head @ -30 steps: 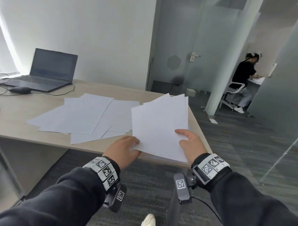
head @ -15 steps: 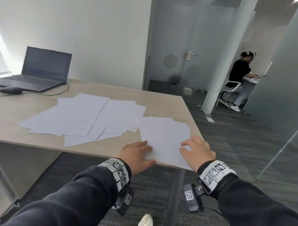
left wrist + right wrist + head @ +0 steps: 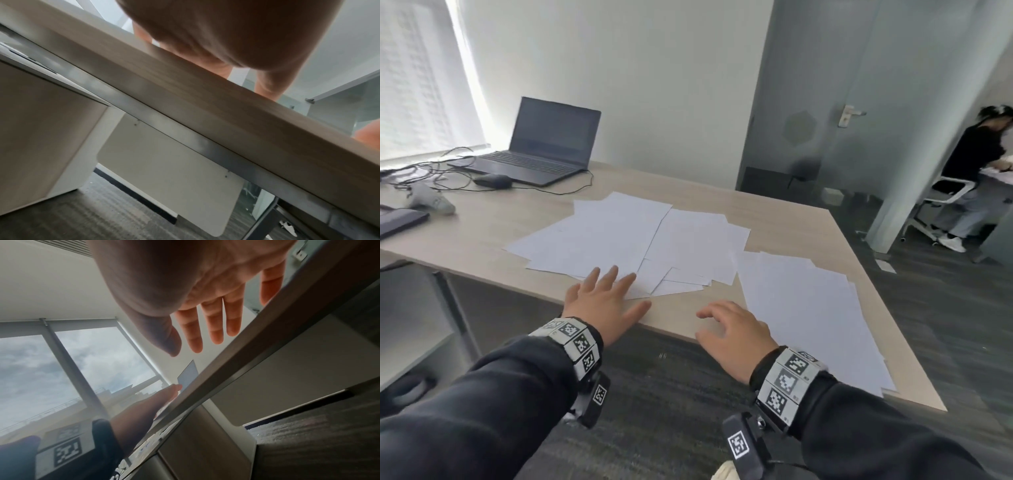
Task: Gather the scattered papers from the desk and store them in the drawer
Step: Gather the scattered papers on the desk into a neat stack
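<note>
Two white paper (image 3: 626, 240) piles, loosely fanned; L hand (image 3: 602, 301) flat on one; R hand (image 3: 736, 339) relaxed, empty

Office; desk (image 3: 774, 219), laptop (image 3: 541, 144)

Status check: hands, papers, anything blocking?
Left hand open, fingertips on scattered papers. Right hand open, empty, beside gathered stack. Nothing blocking; drawer not in view.

Left hand (image 3: 604, 301) flat on scattered papers (image 3: 626, 240); right hand (image 3: 736, 334) hovers
</note>
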Demonstrator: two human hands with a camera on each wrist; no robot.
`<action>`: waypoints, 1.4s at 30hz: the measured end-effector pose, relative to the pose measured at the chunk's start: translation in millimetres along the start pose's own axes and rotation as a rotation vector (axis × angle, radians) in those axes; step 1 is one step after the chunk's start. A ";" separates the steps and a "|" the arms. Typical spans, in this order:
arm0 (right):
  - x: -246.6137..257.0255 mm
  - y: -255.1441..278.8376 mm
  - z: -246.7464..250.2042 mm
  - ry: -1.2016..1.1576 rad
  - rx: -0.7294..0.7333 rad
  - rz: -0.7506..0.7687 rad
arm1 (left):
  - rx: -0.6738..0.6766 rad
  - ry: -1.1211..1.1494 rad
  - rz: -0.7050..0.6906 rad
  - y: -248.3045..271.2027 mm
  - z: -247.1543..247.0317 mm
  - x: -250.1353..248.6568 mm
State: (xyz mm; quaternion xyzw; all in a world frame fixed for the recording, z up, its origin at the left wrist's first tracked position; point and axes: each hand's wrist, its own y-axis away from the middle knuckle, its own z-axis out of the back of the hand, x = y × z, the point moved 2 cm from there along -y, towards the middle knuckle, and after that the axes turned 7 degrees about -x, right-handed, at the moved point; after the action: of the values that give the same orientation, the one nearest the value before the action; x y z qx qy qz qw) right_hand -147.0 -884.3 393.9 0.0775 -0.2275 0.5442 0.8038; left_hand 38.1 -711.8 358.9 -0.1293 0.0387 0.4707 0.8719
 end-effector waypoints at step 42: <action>24.4 -67.9 -55.0 0.304 -0.053 -0.048 | 0.023 0.078 0.180 -7.8 40.4 74.9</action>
State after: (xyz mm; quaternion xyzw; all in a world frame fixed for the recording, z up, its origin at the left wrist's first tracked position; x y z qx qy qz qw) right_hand -62.2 -870.2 364.5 -0.0214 -0.1155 0.5240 0.8436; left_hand 83.9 -644.6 385.1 -0.1338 0.0896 0.5411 0.8254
